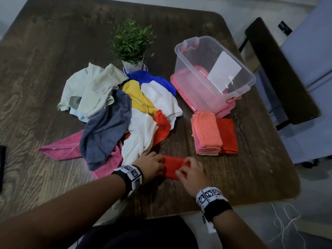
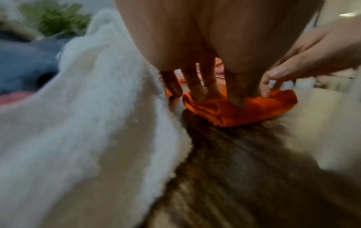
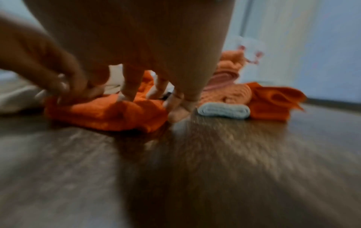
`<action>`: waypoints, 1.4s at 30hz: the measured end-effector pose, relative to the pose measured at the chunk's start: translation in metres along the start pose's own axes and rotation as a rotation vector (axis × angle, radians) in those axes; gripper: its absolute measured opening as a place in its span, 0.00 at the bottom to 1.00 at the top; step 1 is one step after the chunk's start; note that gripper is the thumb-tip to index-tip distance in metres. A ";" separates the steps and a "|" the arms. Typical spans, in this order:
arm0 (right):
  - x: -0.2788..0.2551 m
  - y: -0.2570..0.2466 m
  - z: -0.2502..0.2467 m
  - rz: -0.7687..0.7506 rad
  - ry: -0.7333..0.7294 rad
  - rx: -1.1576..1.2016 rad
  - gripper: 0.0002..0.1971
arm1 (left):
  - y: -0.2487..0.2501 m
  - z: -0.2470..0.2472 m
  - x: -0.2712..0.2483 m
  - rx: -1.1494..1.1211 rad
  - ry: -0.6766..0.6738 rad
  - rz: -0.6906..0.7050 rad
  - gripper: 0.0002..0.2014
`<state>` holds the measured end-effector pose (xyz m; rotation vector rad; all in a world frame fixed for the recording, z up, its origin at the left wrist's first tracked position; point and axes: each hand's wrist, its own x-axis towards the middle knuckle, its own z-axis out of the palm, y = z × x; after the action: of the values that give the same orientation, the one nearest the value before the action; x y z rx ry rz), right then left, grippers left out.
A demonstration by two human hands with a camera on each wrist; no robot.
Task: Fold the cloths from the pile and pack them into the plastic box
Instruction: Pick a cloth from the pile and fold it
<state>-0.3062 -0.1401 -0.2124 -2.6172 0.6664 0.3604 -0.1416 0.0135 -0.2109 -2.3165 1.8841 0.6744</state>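
A small red cloth [image 1: 173,168] lies folded on the wooden table [image 1: 239,178] near its front edge. My left hand [image 1: 152,164] grips its left end, fingertips [image 2: 201,95] pushed into the fabric [image 2: 234,112]. My right hand [image 1: 190,170] pinches a fold at its right end, fingers [image 3: 131,92] down on the cloth [image 3: 109,112]. The loose pile [image 1: 115,108] of white, grey, yellow, blue and pink cloths spreads behind my left hand. The clear plastic box [image 1: 190,69] stands at the back right on its pink lid [image 1: 181,90]; no cloth shows inside.
A stack of folded orange cloths [image 1: 206,133] beside a folded red one [image 1: 227,135] sits in front of the box. A potted plant [image 1: 132,44] stands behind the pile. A dark chair [image 1: 280,72] is past the table's right edge. A black object [image 1: 2,166] lies at the left edge.
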 end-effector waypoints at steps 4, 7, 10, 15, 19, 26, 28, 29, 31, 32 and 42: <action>0.003 -0.009 0.009 0.295 0.149 0.285 0.16 | -0.001 0.006 0.008 -0.179 0.077 -0.075 0.23; 0.010 -0.018 0.006 0.440 0.136 0.478 0.28 | -0.004 0.009 0.010 -0.258 0.038 -0.126 0.38; 0.014 -0.019 0.004 0.449 0.155 0.631 0.31 | -0.007 0.003 0.009 -0.170 0.011 -0.134 0.41; 0.013 -0.033 -0.029 0.311 0.362 0.959 0.32 | 0.003 -0.021 0.009 -0.665 0.165 -0.068 0.18; 0.020 -0.034 -0.045 0.349 0.452 1.303 0.22 | 0.021 -0.044 0.023 -1.168 0.400 -0.075 0.15; 0.021 0.044 -0.115 0.320 0.655 1.038 0.22 | 0.067 -0.089 0.082 -0.818 0.589 -0.032 0.15; 0.026 0.086 -0.134 0.362 0.676 0.989 0.28 | 0.075 -0.091 0.103 -0.588 0.654 -0.070 0.16; 0.031 0.105 -0.141 0.379 0.649 0.937 0.29 | 0.077 -0.091 0.113 -0.495 0.631 -0.095 0.19; 0.041 0.133 -0.152 0.420 0.560 0.794 0.26 | 0.081 -0.086 0.131 -0.367 0.519 -0.117 0.24; 0.050 0.143 -0.154 0.432 0.524 0.750 0.25 | 0.082 -0.082 0.138 -0.341 0.455 -0.119 0.24; 0.116 0.151 -0.106 0.320 0.361 0.305 0.31 | 0.080 -0.067 0.172 -0.387 0.372 -0.243 0.26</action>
<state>-0.2680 -0.3551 -0.2079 -2.2988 1.1662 -0.1250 -0.1729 -0.1849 -0.2002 -3.0382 1.6655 0.6632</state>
